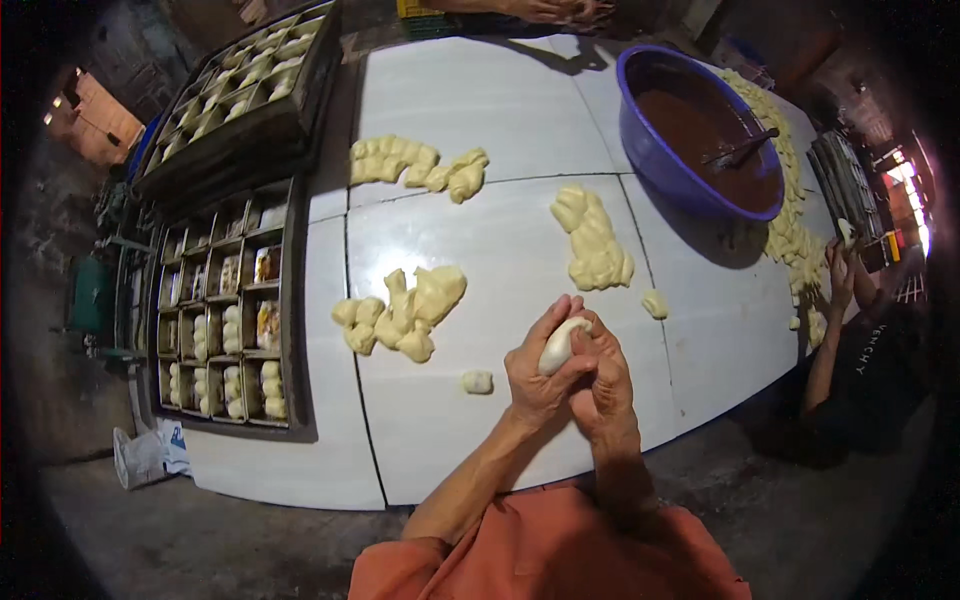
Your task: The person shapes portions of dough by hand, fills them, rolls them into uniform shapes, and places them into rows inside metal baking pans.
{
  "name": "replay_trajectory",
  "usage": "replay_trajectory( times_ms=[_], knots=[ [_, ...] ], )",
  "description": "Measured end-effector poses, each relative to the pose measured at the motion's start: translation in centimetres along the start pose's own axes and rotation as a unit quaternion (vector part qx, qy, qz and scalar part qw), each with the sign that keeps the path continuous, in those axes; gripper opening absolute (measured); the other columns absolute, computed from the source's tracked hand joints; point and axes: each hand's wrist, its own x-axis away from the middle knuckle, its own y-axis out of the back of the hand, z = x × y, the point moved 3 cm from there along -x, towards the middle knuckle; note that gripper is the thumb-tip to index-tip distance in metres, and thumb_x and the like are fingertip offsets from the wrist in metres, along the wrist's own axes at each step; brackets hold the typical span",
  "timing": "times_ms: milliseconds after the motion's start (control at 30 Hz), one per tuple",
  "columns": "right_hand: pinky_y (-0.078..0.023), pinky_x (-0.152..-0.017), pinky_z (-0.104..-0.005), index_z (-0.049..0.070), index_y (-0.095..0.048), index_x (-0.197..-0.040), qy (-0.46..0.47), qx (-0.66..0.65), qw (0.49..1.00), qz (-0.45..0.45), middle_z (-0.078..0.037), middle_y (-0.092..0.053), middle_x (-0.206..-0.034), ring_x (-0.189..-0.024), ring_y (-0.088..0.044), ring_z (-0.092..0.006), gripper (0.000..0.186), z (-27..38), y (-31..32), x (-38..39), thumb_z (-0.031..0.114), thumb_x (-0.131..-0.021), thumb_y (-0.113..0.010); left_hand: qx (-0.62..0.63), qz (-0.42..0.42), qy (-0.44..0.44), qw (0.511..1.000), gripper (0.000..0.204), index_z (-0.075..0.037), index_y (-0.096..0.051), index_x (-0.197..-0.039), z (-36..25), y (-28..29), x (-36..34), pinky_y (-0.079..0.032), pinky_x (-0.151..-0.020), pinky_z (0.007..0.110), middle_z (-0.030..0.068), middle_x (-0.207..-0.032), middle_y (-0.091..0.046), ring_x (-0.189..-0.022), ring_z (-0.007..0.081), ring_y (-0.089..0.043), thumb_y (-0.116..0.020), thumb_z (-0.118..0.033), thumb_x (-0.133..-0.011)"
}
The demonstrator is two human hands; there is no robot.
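A pale, smooth piece of dough (560, 347) is cupped between my two hands, above the near part of the white table. My left hand (532, 378) wraps its left side, fingers curled. From the other side my right hand (606, 378) presses in, its thumb and fingers bent over the dough; the palms hide its lower part. A short dough roll (478, 382) lies left of my hands, and a small dough lump (655, 304) to their right. Beyond them sit a heap of dough pieces (405, 312) at left and another dough heap (597, 245) ahead.
A purple basin (650, 160) of brown filling holds a spoon (740, 148). Many dough pieces (795, 225) spread behind it; more dough (400, 162) lies far left. Divided tin trays (292, 330) line the left side. Another person's hands (842, 268) work at right, a further person's hands (550, 10) at the far edge.
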Motion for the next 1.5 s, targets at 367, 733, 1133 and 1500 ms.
replay_trajectory(
  times_ms=[367,733,1133,1500],
  knots=[
    [-0.053,-0.078,-0.027,0.003,-0.058,-0.114,0.235,0.253,0.938,-0.037,-0.004,-0.066,-0.099,-0.085,-0.064,-0.0118,0.025,19.3,5.6,-11.1,0.021,-0.098,-0.064,0.027,0.051,0.386,0.921,0.049,0.003,-0.051,-0.14,0.5,-1.1,-1.4,-0.055,-0.095,0.038,0.0156,-0.13,-0.062,-0.112,0.0232,-0.064,-0.068,-0.008,-0.095],
    [-0.05,-0.079,-0.0396,0.006,-0.07,-0.103,0.106,0.814,0.571,0.008,-0.01,-0.07,-0.093,-0.087,-0.064,-0.0218,0.028,28.5,16.5,-28.1,0.029,-0.087,-0.065,-0.105,0.032,0.348,0.931,0.032,0.005,-0.062,-0.128,-0.2,3.3,-2.0,-0.055,-0.092,0.032,0.0159,-0.118,-0.069,-0.103,0.0206,-0.068,-0.064,-0.009,-0.099],
    [-0.047,-0.051,-0.0197,0.008,-0.059,-0.103,0.047,0.413,0.909,0.028,-0.002,-0.062,-0.081,-0.062,-0.059,-0.0073,0.018,25.8,5.5,-19.8,0.023,-0.097,-0.067,-0.065,0.064,0.357,0.93,0.036,0.004,-0.064,-0.126,0.4,0.8,-4.4,-0.054,-0.09,0.031,0.0139,-0.115,-0.071,-0.105,0.0196,-0.067,-0.066,-0.019,-0.099],
    [-0.058,-0.08,-0.0311,0.007,-0.056,-0.12,-0.036,0.148,0.984,0.097,-0.006,-0.063,-0.105,-0.096,-0.067,-0.0159,0.021,3.5,2.1,-10.2,0.015,-0.1,-0.057,0.277,-0.079,0.391,0.874,0.034,0.001,-0.064,-0.127,2.2,2.3,-4.0,-0.054,-0.083,0.028,0.0055,-0.109,-0.071,-0.094,0.0112,-0.065,-0.058,-0.025,-0.105]
  ],
)
